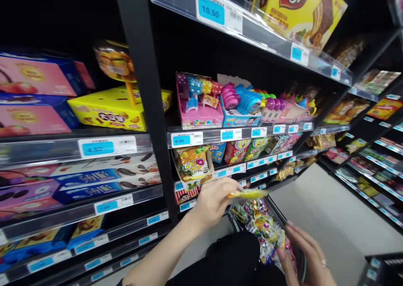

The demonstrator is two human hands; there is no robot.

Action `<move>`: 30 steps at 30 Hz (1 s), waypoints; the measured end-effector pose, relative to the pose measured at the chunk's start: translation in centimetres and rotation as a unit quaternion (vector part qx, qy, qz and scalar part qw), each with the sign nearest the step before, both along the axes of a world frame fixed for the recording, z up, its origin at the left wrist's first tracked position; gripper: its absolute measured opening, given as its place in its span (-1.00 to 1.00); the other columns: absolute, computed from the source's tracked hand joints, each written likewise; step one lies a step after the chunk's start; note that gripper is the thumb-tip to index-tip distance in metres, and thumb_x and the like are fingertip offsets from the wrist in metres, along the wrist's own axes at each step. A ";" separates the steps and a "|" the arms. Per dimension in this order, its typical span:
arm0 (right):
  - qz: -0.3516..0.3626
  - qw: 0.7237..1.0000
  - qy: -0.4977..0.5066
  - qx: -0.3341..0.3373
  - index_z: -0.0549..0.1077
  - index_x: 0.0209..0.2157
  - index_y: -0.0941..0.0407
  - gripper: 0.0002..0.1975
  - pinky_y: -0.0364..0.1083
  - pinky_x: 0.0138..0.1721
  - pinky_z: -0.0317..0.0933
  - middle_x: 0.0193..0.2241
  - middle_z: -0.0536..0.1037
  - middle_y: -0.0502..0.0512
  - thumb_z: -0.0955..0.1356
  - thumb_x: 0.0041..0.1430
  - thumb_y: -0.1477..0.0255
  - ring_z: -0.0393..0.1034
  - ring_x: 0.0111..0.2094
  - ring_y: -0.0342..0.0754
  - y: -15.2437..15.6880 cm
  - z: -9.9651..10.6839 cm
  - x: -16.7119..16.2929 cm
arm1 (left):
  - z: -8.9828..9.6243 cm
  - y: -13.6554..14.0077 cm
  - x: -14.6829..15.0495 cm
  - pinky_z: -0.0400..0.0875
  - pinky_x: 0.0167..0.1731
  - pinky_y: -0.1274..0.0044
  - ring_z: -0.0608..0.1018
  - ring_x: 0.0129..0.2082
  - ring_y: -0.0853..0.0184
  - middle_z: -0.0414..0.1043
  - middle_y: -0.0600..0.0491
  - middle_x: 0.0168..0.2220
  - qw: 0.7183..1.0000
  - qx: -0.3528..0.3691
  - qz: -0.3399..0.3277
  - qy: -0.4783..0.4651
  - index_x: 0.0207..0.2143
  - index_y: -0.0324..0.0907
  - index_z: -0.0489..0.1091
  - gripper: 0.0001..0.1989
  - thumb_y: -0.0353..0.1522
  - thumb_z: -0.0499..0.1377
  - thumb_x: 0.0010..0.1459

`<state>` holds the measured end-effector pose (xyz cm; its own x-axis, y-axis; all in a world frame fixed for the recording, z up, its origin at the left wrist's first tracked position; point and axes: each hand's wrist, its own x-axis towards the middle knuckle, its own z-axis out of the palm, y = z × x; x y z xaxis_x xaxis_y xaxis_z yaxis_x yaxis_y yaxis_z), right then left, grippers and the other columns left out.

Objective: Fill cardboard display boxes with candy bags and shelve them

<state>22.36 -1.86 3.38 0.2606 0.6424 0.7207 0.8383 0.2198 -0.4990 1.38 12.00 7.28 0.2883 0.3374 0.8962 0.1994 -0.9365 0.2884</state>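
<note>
My left hand [214,200] is closed on the edge of a small yellow candy packet [248,193], held almost flat so its front is hard to see. Below it is a dark-rimmed basket [277,208] filled with many shiny, colourful candy packets [262,225]. My right hand [310,256] is at the basket's right side, thumb apart from the fingers and over the packets. The fingertips lie at the rim; nothing shows held in them. On the low shelf beside my left hand, an open carton holds an orange-and-yellow candy bag [192,163].
Black shelving with price tags [185,139] rises in front. Toy candies [201,95] in display boxes and a yellow box [110,107] stand on it. My dark-clothed knees [234,252] are below. Pale floor [327,210] runs rightward to more shelves [371,172].
</note>
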 end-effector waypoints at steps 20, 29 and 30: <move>-0.018 0.921 0.350 -0.170 0.57 -0.18 0.06 -0.70 -0.06 -0.21 0.43 -0.20 0.63 0.20 0.46 0.02 0.26 0.54 -0.19 0.11 -8.2 -2.1 1.5 | -10.2 -9.9 4.9 0.39 -0.21 0.55 0.55 -0.21 0.29 0.53 0.03 -0.19 0.523 -0.701 -0.441 -0.200 -0.06 -0.08 0.43 -0.34 -0.49 0.48 -0.30; -0.006 0.984 0.120 -0.129 0.59 -0.15 0.01 -0.68 -0.25 -0.49 0.35 -0.43 0.63 0.02 0.46 -0.01 0.50 0.50 -0.49 -0.11 -9.9 -1.5 1.8 | -8.9 -9.3 4.8 0.46 -0.18 0.50 0.58 -0.17 0.21 0.55 -0.04 -0.14 0.724 -0.570 -0.369 -0.121 -0.26 -0.04 0.61 -0.73 -0.38 0.41 -0.10; -0.011 0.989 0.095 -0.117 0.59 -0.16 0.02 -0.70 -0.26 -0.51 0.34 -0.46 0.61 0.01 0.46 0.00 0.50 0.48 -0.52 -0.13 -9.9 -1.6 1.8 | -8.8 -9.2 4.8 0.47 -0.20 0.52 0.59 -0.20 0.23 0.57 -0.04 -0.18 0.752 -0.542 -0.358 -0.111 -0.27 -0.04 0.61 -0.75 -0.37 0.41 -0.09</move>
<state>24.17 -11.77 1.80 0.3920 0.7783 0.4905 0.7278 0.0637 -0.6828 6.23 2.78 -1.49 0.6279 0.7336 0.2599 -0.4095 0.0275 0.9119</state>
